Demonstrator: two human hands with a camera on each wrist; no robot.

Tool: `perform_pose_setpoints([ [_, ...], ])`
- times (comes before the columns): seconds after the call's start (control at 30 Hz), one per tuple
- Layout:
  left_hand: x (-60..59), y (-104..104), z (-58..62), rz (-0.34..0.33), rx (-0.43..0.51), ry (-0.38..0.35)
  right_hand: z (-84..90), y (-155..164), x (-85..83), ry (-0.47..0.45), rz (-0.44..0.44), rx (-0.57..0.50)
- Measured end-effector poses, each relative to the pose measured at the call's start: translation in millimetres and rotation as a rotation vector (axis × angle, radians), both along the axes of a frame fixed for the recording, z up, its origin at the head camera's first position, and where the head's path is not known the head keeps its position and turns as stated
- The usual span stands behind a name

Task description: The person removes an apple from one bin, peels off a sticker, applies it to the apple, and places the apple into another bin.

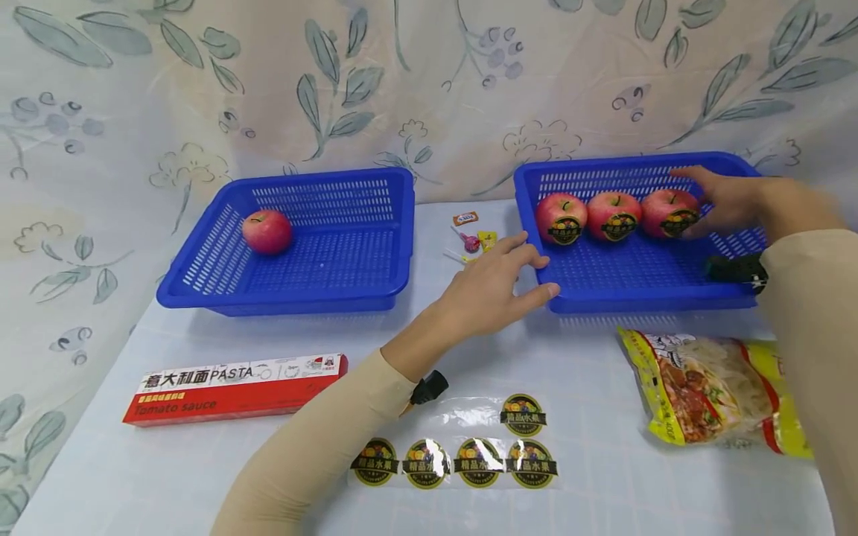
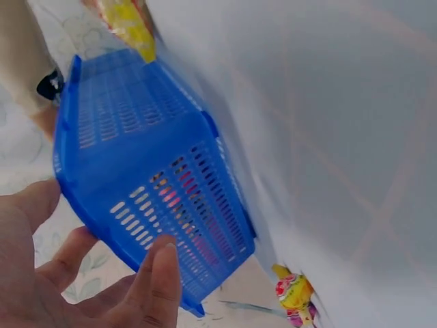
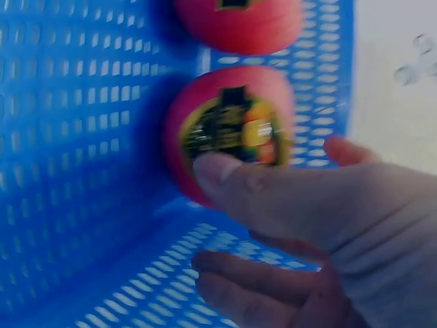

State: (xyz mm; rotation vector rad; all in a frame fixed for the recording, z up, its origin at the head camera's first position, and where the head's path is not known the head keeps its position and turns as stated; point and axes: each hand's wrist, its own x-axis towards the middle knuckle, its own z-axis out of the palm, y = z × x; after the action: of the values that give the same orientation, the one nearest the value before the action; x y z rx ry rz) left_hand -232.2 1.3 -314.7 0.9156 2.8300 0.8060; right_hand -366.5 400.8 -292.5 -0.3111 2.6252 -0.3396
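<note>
Against the rightmost labelled apple (image 1: pixel 670 212), the right hand (image 1: pixel 727 201) rests with fingers (image 3: pixel 225 174) loosely spread, thumb on its sticker — no full grip. That apple sits with two others in the right blue basket (image 1: pixel 670 290). At the basket's near-left corner, the left hand (image 1: pixel 492 286) touches the rim, fingers (image 2: pixel 160 280) relaxed. Nearby on the tabletop (image 1: pixel 603 484) lies a sticker sheet (image 1: pixel 462 450).

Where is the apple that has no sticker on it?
In the head view, the bare apple sits alone in the left blue basket, near its back left corner, above the red pasta box.
</note>
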Motion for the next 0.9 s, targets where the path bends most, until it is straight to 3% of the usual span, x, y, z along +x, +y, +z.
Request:
perform_pose_setpoints([
  [0.23, 3.6, -16, 10.3, -0.023, -0.080, -0.006, 31.3, -25, 20.3, 0.070, 0.068, 0.076],
  [0.4, 2.4, -48, 20.8, -0.029, -0.025, 0.019, 40.0, -57, 37.9, 0.163, 0.128, 0.111],
  [0.63, -16.7, -107, 47.9, 0.126, 0.032, -0.034, 44.8, -104, 58.0, 0.282, 0.178, 0.019],
  [0.9, -41.3, -178, 71.4, 0.242, -0.009, -0.110, 42.4, -164, 81.5, 0.399, 0.264, -0.133],
])
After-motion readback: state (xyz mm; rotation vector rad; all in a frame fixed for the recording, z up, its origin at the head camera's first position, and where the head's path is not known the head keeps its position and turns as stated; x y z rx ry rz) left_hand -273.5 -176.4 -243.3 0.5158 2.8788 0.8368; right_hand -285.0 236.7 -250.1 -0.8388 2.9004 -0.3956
